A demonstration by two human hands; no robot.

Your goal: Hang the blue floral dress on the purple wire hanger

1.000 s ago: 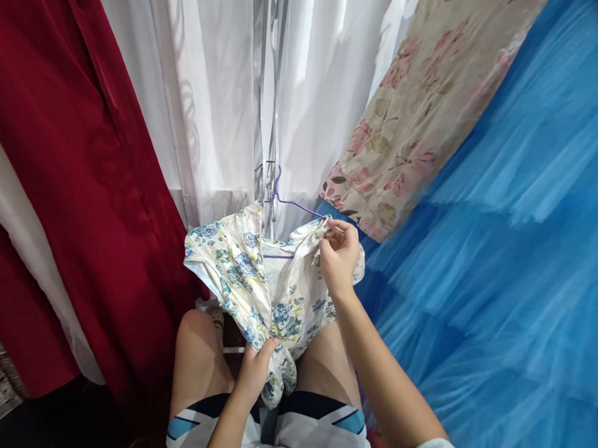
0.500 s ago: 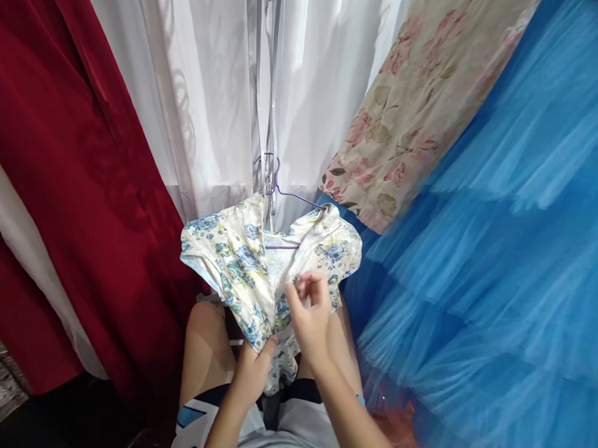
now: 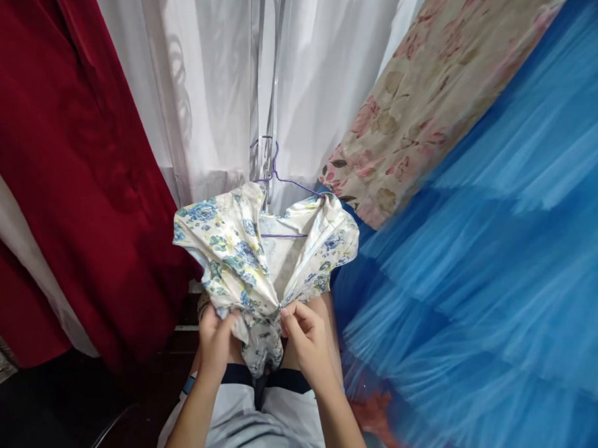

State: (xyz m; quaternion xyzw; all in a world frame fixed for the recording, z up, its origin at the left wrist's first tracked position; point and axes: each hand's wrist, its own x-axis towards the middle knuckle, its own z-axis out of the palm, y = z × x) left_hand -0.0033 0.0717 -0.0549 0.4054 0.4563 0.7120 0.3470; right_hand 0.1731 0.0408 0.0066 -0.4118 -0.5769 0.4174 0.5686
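Observation:
A white dress with blue and yellow flowers hangs on a purple wire hanger, its neckline open in a deep V. My left hand is closed on a fold of the cloth at the dress's left side, low down. At the bottom of the V, my right hand pinches at a small zipper pull, largely covered by the fingertips. The lower part of the dress drapes down between my knees.
White curtains and grey metal poles stand behind the hanger. Dark red cloth hangs at left. A beige floral garment and a blue layered tulle skirt hang close at right.
My right hand has come down from above the dress front to the bottom of the V. My left hand has shifted left and up along the cloth, and the V opening looks wider.

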